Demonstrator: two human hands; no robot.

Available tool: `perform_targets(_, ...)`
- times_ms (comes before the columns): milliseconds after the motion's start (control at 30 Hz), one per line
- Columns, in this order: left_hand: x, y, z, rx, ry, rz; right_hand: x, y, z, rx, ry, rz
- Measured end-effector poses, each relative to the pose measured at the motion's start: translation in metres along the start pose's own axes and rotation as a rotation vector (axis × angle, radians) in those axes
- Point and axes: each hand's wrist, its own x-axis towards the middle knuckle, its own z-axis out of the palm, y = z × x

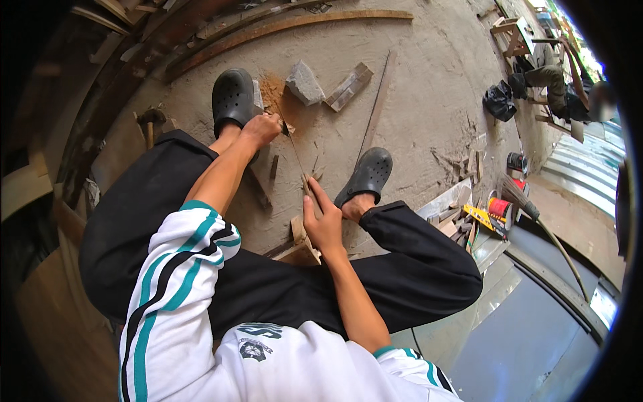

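Observation:
I sit with my feet in black clogs (233, 97) on a dusty concrete floor. My left hand (262, 128) is closed around the far end of a thin narrow blade (297, 157) that slants between my feet. The near end of the blade lies under the fingers of my right hand (320, 220), which also presses on a small light wooden piece (299, 244). A patch of orange sawdust (271, 87) lies just beyond my left hand.
A grey stone (305, 82), a wooden block (348, 86) and a long thin rod (375, 107) lie ahead. Curved wooden strips (288, 23) line the far floor. At right are a broom (529, 204), a red can (499, 206), scrap wood and another seated person (552, 77).

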Motion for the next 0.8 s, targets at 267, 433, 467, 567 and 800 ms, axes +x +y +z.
perform_targets(267,-0.008,-0.005,0.011,0.053,0.026,-0.019,-0.01,-0.019,-0.012,-0.017,-0.023,-0.023)
perform_targets(433,-0.008,-0.011,0.007,0.035,0.025,-0.001,-0.033,-0.045,-0.033,-0.091,-0.044,-0.036)
perform_targets(467,-0.009,-0.014,0.006,0.051,0.024,-0.012,-0.032,-0.044,-0.034,-0.073,-0.042,-0.039)
perform_targets(567,-0.007,-0.002,0.008,0.029,0.033,-0.018,-0.02,-0.022,-0.024,-0.055,-0.012,-0.035)
perform_targets(800,-0.009,-0.011,0.011,0.093,0.044,-0.008,-0.044,-0.043,-0.043,-0.047,-0.07,-0.013)
